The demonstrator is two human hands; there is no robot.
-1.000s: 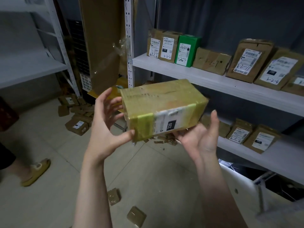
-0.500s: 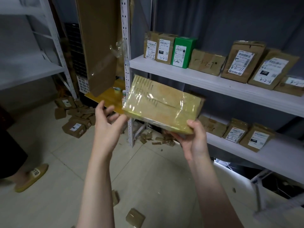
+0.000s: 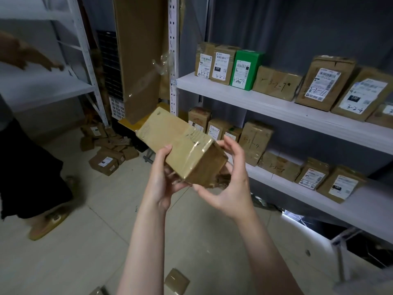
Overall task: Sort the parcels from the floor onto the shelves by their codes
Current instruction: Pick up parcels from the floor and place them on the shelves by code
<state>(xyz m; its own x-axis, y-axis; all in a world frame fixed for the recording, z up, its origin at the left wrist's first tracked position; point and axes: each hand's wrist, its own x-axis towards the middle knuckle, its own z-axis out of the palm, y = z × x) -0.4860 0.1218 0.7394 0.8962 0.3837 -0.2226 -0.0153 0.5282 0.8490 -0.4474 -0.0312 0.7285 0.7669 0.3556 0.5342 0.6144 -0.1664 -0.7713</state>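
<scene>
Parcel [image 3: 180, 143] held above the floor, both hands clamped on its near end. Left hand [image 3: 163, 179] has its thumb on top; right hand [image 3: 231, 184] curls round the right corner. Long axis points far-left. Lower shelf [image 3: 370, 206] lies to the right, so the right hand is nearer.

One wide head-worn view faces forward and down, close over the parcel [image 3: 180, 145] between left hand [image 3: 163, 184] and right hand [image 3: 231, 188]; shelves [image 3: 276, 105] right, floor [image 3: 63, 252] below.

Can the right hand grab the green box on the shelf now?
Probably not yet: the right hand and left hand both hold the taped parcel. Nothing stands before the green box on the open shelf.
</scene>
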